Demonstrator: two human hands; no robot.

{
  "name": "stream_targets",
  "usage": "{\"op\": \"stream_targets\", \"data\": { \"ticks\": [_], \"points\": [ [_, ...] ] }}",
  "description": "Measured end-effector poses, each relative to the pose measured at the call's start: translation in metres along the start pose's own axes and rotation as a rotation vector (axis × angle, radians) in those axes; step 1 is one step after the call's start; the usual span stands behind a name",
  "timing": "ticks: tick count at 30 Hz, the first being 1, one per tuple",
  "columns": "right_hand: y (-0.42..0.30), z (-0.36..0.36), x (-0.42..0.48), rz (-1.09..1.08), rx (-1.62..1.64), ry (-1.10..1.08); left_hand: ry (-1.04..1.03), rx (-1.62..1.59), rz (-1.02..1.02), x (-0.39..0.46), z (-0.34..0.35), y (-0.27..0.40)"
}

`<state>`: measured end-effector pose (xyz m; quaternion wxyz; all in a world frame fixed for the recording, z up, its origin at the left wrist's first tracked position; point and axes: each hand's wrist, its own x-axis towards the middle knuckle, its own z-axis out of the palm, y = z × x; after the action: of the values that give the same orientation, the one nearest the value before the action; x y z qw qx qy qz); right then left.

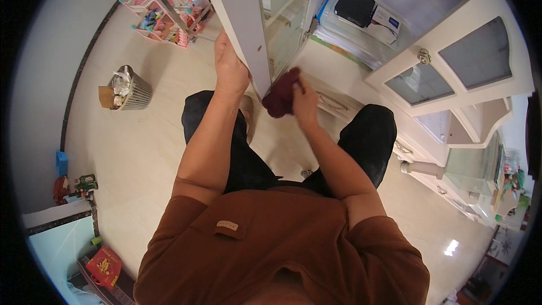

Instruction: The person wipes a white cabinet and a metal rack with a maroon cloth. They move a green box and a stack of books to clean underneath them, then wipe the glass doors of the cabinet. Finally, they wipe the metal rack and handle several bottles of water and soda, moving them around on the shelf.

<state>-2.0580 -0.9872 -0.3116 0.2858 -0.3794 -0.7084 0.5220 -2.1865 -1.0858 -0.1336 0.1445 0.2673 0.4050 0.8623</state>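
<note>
My left hand (230, 65) grips the outer edge of an open white cabinet door (243, 21) in front of me. My right hand (305, 99) holds a dark red cloth (283, 95) against the lower part of the door's glass side. Behind the cloth runs the door's glass pane (286, 34). The thumb and some fingers of the left hand are hidden by the door. To the right, a second white door (461, 51) with glass panes and a metal knob stands open.
Inside the cabinet, a black box (355, 7) lies on a plastic container and papers. A drawer (330, 99) is below. A full wastebasket (137, 91) stands on the floor at left, near a pink toy shelf (165, 25). A glass tank (472, 167) is at right.
</note>
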Motion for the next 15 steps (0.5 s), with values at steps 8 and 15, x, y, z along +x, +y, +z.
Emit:
{"op": "stream_targets", "data": {
  "ticks": [8, 15],
  "points": [
    [0.029, -0.064, 0.097, -0.352, -0.970, 0.001, -0.060, 0.149, -0.044, 0.000, -0.016, -0.008],
    [0.037, -0.080, 0.082, -0.369, -1.059, 0.027, -0.029, 0.083, -0.008, -0.012, 0.005, -0.012]
  ]
}}
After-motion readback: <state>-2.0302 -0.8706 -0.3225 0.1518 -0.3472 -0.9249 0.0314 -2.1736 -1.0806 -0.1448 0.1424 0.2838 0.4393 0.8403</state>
